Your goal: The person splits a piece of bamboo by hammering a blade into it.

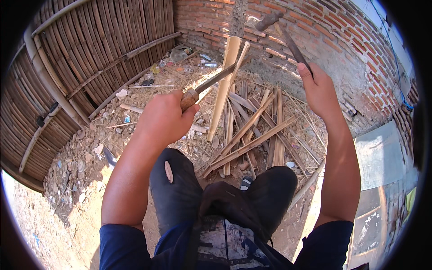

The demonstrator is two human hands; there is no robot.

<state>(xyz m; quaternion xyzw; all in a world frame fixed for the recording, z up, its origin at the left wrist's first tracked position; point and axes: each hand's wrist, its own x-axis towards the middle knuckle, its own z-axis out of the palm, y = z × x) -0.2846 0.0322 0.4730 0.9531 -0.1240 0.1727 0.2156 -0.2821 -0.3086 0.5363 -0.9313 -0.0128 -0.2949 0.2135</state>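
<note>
My left hand (163,118) is closed round the wooden handle of a machete (215,80). Its blade slants up to the right and sits in the split between an upright half-round bamboo piece (222,96) and a thinner bamboo strip (241,57). At the upper right, my right hand (318,90) grips the shaft of a hammer (293,45). The hammer head is raised to the upper left of that hand, apart from the machete. In front of my knees lies a loose heap of split bamboo strips (252,130).
A bamboo-slat wall (99,49) bounds the left side, and a brick wall (306,27) the back and right. Stones and litter cover the ground (85,148). A grey sheet (378,153) stands at the right. My bent knees (177,189) are close below my hands.
</note>
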